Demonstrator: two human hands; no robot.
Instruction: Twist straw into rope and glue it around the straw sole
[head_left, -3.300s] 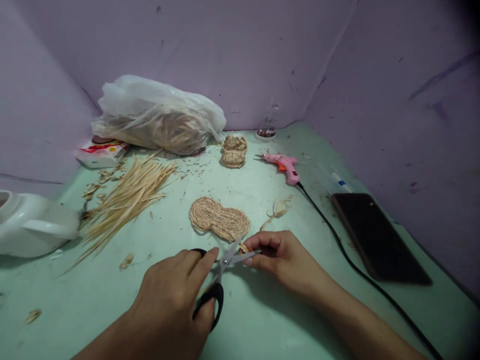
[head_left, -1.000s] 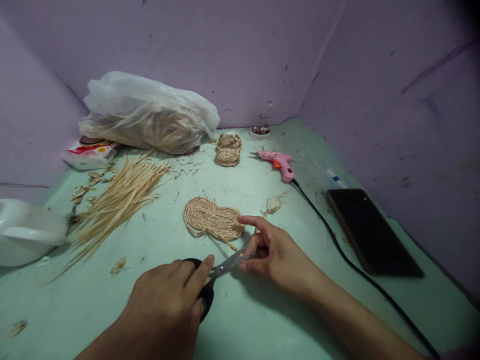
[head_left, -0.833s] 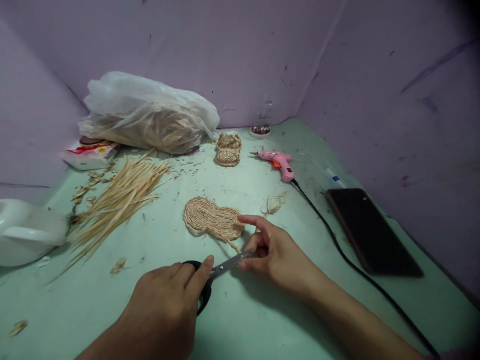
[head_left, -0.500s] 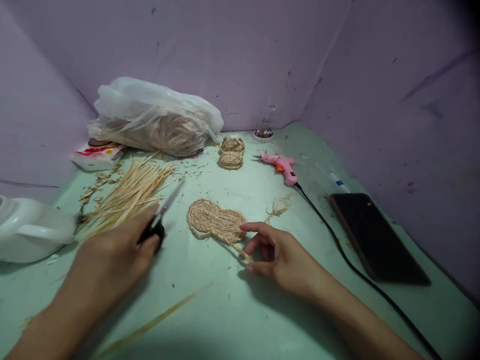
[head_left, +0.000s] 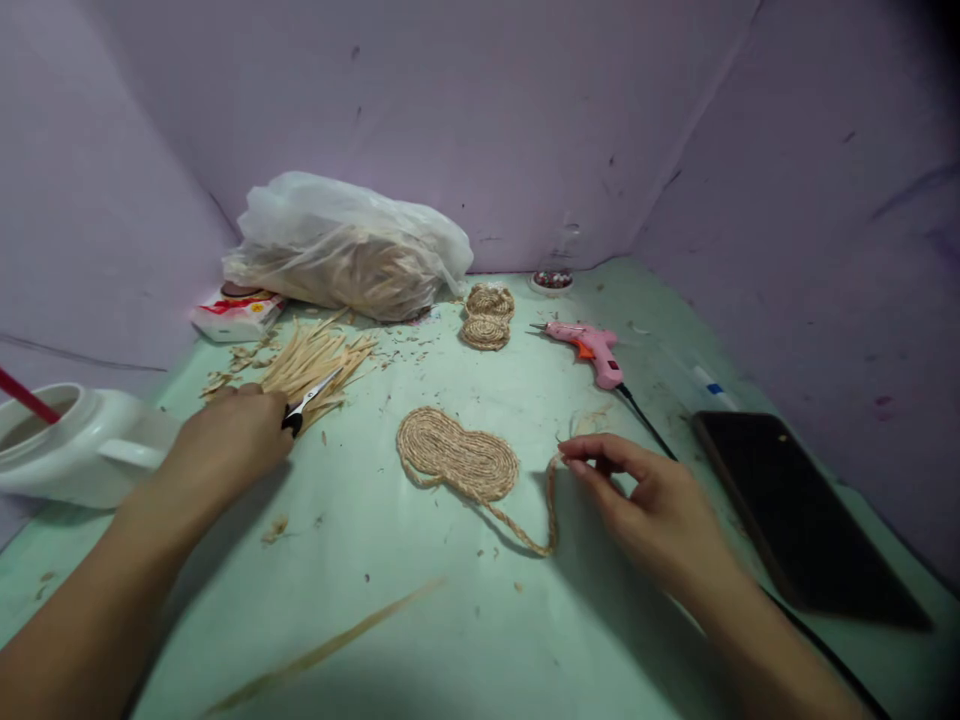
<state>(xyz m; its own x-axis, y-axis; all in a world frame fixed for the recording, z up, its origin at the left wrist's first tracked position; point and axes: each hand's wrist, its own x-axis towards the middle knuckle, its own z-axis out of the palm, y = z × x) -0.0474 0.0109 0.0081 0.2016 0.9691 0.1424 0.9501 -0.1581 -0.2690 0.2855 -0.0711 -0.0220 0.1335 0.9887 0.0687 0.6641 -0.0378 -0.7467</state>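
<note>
My left hand [head_left: 238,432] is closed on the black handle of a pair of scissors [head_left: 309,400], over the near edge of a pile of dry straw strips [head_left: 319,360]. The blades point away to the right across the strips. Between thumb and fingers, my right hand [head_left: 645,490] pinches the loose end of a braided straw cord [head_left: 550,510]. That cord sags to the table and runs back to a flat coiled straw piece [head_left: 457,450], narrow-waisted like a sole, lying mid-table.
Behind lie a smaller coiled piece [head_left: 487,318], a pink glue gun [head_left: 589,345], a jar with beads [head_left: 553,280] and a plastic bag [head_left: 352,245]. A phone [head_left: 802,510] is at right, a white jug [head_left: 97,450] at left. One loose strip [head_left: 330,645] lies in front.
My left hand has carried the scissors left and away onto the straw strips. My right hand has lifted the cord's end and drawn it right of the coiled piece. The view has shifted slightly.
</note>
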